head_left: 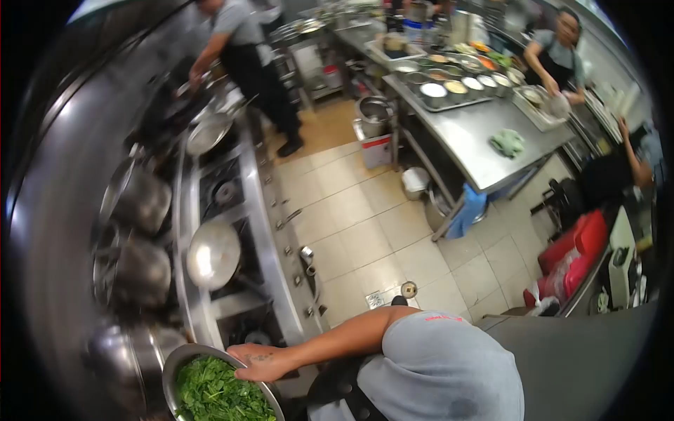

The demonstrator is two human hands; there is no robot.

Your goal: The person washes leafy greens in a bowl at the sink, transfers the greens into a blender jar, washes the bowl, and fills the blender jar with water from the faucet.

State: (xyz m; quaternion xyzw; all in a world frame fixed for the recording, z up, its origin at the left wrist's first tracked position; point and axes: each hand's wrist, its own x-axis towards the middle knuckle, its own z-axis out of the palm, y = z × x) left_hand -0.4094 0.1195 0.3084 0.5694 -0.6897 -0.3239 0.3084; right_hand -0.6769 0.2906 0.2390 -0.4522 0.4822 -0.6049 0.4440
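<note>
Beside the cooking range (261,210) at 7 o'clock, a stiff metal bowl (170,373) of seemingly light, soft leafy greens (217,393) looked best held by its 1 o'clock rim, where the right hand (263,362) clamped it; the left hand was unseen.

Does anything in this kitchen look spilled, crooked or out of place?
Nothing is plainly spilled or broken. Slightly untidy: a green cloth lies crumpled on the steel table, and a blue cloth hangs bunched by its leg. The leafy greens sit inside their bowl.
</note>
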